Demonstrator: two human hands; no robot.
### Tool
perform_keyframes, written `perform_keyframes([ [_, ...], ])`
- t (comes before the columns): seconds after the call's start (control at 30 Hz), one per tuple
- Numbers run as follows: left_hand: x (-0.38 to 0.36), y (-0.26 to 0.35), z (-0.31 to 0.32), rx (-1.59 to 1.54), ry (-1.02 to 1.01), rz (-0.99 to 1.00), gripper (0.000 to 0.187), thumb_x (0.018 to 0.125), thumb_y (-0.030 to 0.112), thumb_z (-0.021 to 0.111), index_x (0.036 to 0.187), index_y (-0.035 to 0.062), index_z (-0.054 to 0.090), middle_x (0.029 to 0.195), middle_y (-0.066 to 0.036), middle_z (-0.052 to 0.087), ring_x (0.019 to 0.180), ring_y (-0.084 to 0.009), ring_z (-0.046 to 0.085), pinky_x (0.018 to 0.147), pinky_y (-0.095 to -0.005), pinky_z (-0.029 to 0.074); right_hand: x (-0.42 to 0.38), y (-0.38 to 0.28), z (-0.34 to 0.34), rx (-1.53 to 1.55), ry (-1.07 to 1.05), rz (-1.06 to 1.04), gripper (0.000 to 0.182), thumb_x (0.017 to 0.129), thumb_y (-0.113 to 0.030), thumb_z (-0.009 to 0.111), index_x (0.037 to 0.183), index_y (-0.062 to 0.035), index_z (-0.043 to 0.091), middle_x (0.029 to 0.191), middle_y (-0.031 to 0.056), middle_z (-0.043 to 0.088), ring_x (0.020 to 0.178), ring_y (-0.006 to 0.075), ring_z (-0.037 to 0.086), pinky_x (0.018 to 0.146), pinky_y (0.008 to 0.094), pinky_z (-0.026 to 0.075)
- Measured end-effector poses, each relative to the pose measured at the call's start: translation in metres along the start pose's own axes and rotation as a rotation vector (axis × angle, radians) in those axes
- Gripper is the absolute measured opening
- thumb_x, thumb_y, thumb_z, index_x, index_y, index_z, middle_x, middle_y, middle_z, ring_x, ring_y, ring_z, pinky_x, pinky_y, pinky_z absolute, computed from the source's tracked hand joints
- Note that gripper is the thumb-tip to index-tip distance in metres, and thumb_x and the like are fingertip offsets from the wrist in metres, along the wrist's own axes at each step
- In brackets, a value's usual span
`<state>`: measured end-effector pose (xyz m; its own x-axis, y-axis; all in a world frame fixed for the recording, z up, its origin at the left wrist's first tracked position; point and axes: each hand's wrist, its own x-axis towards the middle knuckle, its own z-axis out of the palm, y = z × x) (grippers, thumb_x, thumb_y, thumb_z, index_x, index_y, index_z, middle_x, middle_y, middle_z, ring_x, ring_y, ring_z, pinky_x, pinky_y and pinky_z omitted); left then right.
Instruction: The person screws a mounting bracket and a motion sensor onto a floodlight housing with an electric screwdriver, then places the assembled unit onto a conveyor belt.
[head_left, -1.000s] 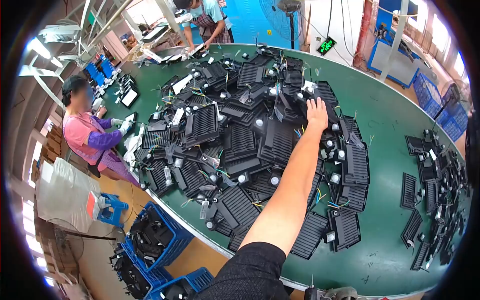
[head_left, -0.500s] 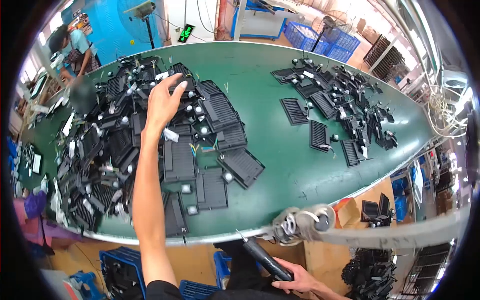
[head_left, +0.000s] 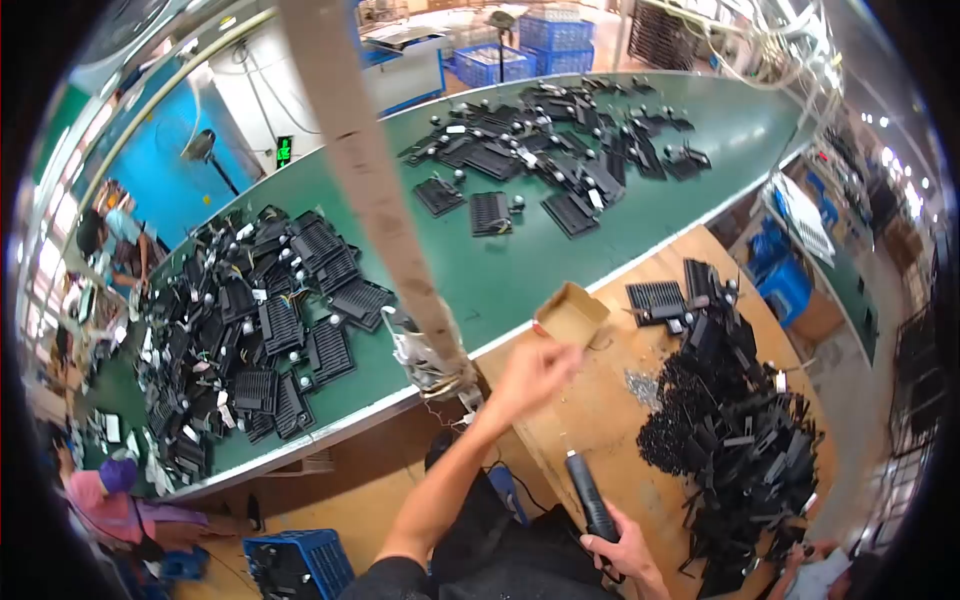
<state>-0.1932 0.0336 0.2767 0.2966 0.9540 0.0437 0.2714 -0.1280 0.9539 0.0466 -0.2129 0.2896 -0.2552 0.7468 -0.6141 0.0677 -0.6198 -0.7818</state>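
Note:
My right hand (head_left: pixel 625 550) grips a black electric screwdriver (head_left: pixel 591 497), its bit pointing up and away from me over the wooden table's edge. My left hand (head_left: pixel 538 378) is over the wooden table, just in front of a small open cardboard box (head_left: pixel 573 314). Its fingers are curled together and a little blurred, and whatever they may hold is hidden. Right of that hand lies a scatter of small silvery screws (head_left: pixel 643 388). Beyond it, a heap of small black parts (head_left: pixel 675 440) merges with a pile of black brackets (head_left: pixel 750 460).
A taped upright post (head_left: pixel 375 180) rises between the wooden table (head_left: pixel 600 440) and the green table (head_left: pixel 460 270). Black finned housings with wires (head_left: pixel 280 325) crowd the green table's left; another group (head_left: pixel 490 212) lies farther back. A blue crate (head_left: pixel 325 555) stands below. Co-workers sit at left.
My view has turned right. My left hand has left the black housings on the green table and come over the wooden table by the cardboard box. The screwdriver stays in my right hand.

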Motion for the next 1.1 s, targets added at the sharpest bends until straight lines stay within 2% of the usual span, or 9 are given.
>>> perform_keyframes([
  [0.07,0.099,-0.098,0.032,0.093,0.35,0.004,0.034,0.094,0.026,0.068,0.116,0.0014,0.078,0.081,-0.01,0.077,0.08,-0.0163,0.072,0.076,-0.034,0.056,-0.009,0.015,-0.016,0.164,0.195,-0.056,0.074,0.088,-0.006,0.078,0.153,0.0049,0.045,0.08,0.0065,0.065,0.05,0.0145,0.061,0.049,0.0295,0.049],
  [0.17,0.196,-0.205,0.031,0.376,0.698,-0.418,0.041,0.094,0.031,0.07,0.122,0.002,0.075,0.113,-0.021,0.077,0.105,-0.0378,0.074,0.093,-0.0485,0.057,-0.008,0.027,-0.03,0.35,0.28,-0.08,0.072,0.085,-0.007,0.08,0.149,0.0048,0.048,0.077,0.0074,0.063,0.048,0.0154,0.059,0.048,0.0299,0.049],
  [0.2,0.222,-0.232,0.016,0.463,0.594,-0.556,0.048,0.095,0.032,0.069,0.134,0.0034,0.067,0.13,-0.023,0.069,0.119,-0.0402,0.066,0.101,-0.0498,0.053,-0.005,0.026,-0.034,0.269,0.252,-0.115,0.06,0.093,-0.011,0.072,0.148,0.0019,0.05,0.079,0.007,0.065,0.054,0.0159,0.061,0.052,0.0304,0.051],
  [0.23,0.246,-0.257,-0.004,0.547,0.485,-0.69,0.057,0.097,0.033,0.069,0.146,0.0048,0.06,0.146,-0.024,0.06,0.134,-0.0426,0.058,0.109,-0.0512,0.049,-0.008,0.011,-0.03,0.319,0.365,-0.015,0.08,0.092,-0.015,0.08,0.161,-0.0048,0.042,0.077,0.0016,0.062,0.055,0.0104,0.055,0.051,0.0265,0.046],
  [0.37,0.341,-0.327,-0.036,0.792,0.741,-0.499,0.08,0.098,0.049,0.069,0.16,0.0068,0.041,0.165,-0.026,0.034,0.15,-0.0497,0.033,0.116,-0.0672,0.033,0.031,0.022,-0.028,0.367,0.506,0.071,0.074,0.091,-0.015,0.08,0.157,-0.0056,0.047,0.076,0.0005,0.061,0.055,0.0096,0.055,0.05,0.0256,0.046],
  [0.57,0.441,-0.412,-0.092,0.807,0.703,-0.195,0.071,0.097,0.069,0.058,0.156,0.029,0.054,0.172,-0.018,0.029,0.156,-0.0464,0.024,0.122,-0.067,0.02,0.105,0.007,-0.029,0.485,0.465,0.285,0.08,0.089,-0.022,0.083,0.157,-0.0062,0.046,0.076,0.0007,0.06,0.054,0.01,0.055,0.048,0.0254,0.045],
  [0.83,0.45,-0.43,-0.093,0.727,0.813,0.086,0.038,0.09,0.057,0.073,0.115,0.0291,0.083,0.145,-0.003,0.066,0.148,-0.0344,0.041,0.119,-0.068,0.018,0.156,0.072,-0.041,0.334,0.361,0.08,0.084,0.09,-0.022,0.082,0.161,-0.0046,0.041,0.085,0.0015,0.062,0.06,0.0103,0.057,0.054,0.0263,0.045],
  [1.0,0.451,-0.393,-0.08,0.341,1.02,-0.066,0.022,0.086,0.044,0.079,0.099,0.0261,0.083,0.125,0.005,0.075,0.142,-0.0263,0.05,0.122,-0.0679,0.012,0.167,0.068,-0.067,0.226,0.226,0.278,0.085,0.094,-0.033,0.079,0.161,-0.0025,0.038,0.105,0.0075,0.064,0.081,0.0166,0.06,0.072,0.032,0.05],
  [1.1,0.457,-0.342,-0.088,-0.048,1.124,-0.241,0.041,0.094,0.058,0.069,0.094,0.0176,0.078,0.106,-0.006,0.077,0.104,-0.0339,0.071,0.113,-0.0675,0.027,0.178,0.165,-0.108,0.077,0.079,0.009,0.09,0.094,-0.042,0.078,0.161,0.0014,0.037,0.123,0.0133,0.062,0.097,0.0223,0.061,0.085,0.0351,0.05],
])
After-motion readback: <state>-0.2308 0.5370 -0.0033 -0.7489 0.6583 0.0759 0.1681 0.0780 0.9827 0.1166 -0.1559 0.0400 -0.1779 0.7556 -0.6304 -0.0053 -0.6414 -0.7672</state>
